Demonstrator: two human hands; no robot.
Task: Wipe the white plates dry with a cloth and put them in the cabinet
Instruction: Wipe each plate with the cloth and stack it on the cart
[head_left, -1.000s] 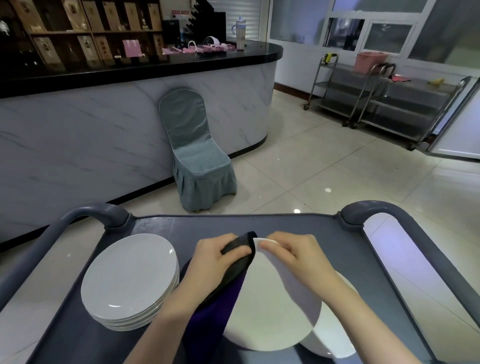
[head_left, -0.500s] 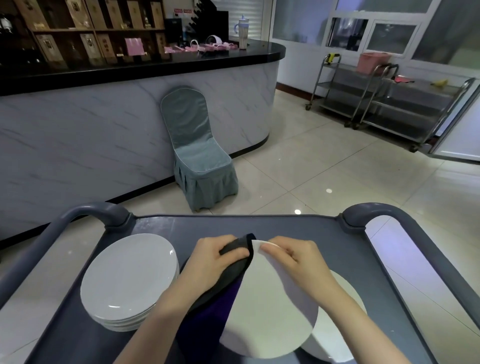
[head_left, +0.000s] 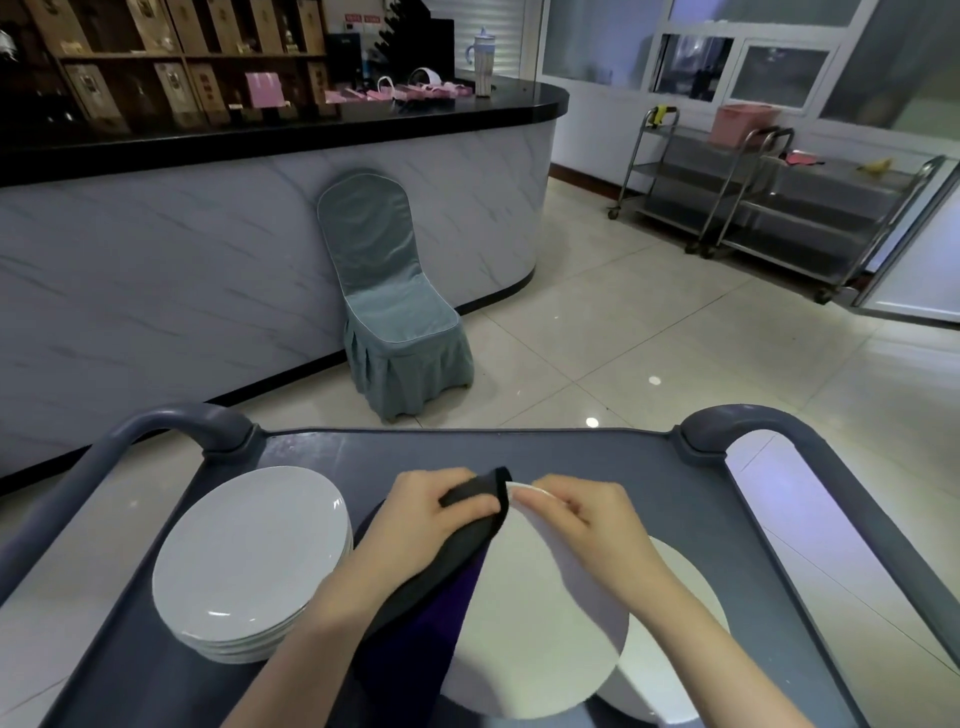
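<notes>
A white plate (head_left: 535, 634) is held tilted above the grey cart (head_left: 613, 467). My left hand (head_left: 421, 514) grips a dark cloth (head_left: 457, 551) folded over the plate's left rim, a purple part hanging below. My right hand (head_left: 587, 519) pinches the plate's top rim. A stack of white plates (head_left: 249, 551) lies on the cart at the left. Another white plate (head_left: 685, 613) lies on the cart under the held one at the right. No cabinet is plainly in view.
The cart's raised handles (head_left: 171, 426) frame its far corners. Beyond it stand a grey-covered chair (head_left: 389, 312) against a marble counter (head_left: 208, 249), and steel trolleys (head_left: 769, 208) at the far right. Tiled floor lies between.
The cloth in my left hand has slid a little along the plate's rim, and the plate has turned slightly. The plate stacks have not moved.
</notes>
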